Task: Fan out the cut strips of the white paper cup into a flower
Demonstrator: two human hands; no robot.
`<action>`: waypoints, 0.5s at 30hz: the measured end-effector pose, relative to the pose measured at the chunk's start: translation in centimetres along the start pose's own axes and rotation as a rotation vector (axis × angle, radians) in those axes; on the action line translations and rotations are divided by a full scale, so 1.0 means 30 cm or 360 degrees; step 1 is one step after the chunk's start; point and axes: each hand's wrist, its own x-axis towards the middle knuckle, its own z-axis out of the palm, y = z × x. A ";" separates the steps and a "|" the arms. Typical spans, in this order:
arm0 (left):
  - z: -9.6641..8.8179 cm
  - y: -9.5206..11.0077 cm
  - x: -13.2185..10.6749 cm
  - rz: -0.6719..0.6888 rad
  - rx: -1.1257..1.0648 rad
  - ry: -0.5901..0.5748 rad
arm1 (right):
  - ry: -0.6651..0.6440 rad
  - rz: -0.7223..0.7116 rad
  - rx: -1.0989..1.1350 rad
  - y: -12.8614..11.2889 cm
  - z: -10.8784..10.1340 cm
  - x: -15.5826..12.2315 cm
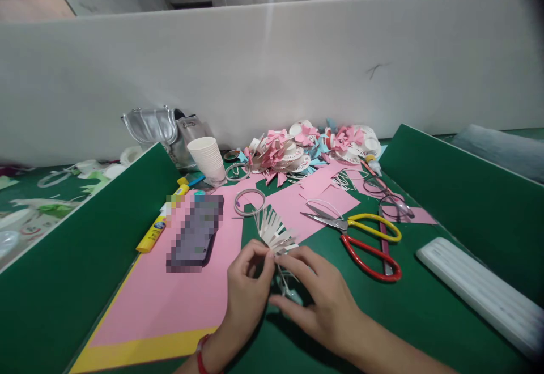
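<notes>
My left hand (245,283) and my right hand (319,292) meet low in the middle of the green table (425,311). Both pinch a white paper cup cut into fringed strips (274,231), which fan out above my fingers. The cup's base is hidden behind my hands. A red string circles my left wrist. Pink paper (161,300) on yellow paper lies just left of my hands.
Scissors with red and yellow handles (361,235) lie right of the cup. A yellow glue stick (155,232), a blurred phone (196,231), paper rings (249,201), stacked white cups (208,157), eyeglasses (389,195), a pile of finished paper crafts (306,147), a silver bag (164,127), green side panels, a white bar (480,292).
</notes>
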 end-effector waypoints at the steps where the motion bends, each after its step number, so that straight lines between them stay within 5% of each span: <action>1: 0.001 0.001 -0.002 0.0010 0.0013 -0.0019 | 0.0052 -0.0011 0.0007 0.006 0.005 0.000; 7: -0.003 -0.005 -0.007 0.0098 0.0091 -0.0097 | 0.0311 0.0022 0.0282 0.026 -0.003 0.018; 15: 0.001 -0.028 -0.009 0.0145 0.0199 -0.0092 | 0.0327 0.0243 0.0303 0.026 -0.006 0.031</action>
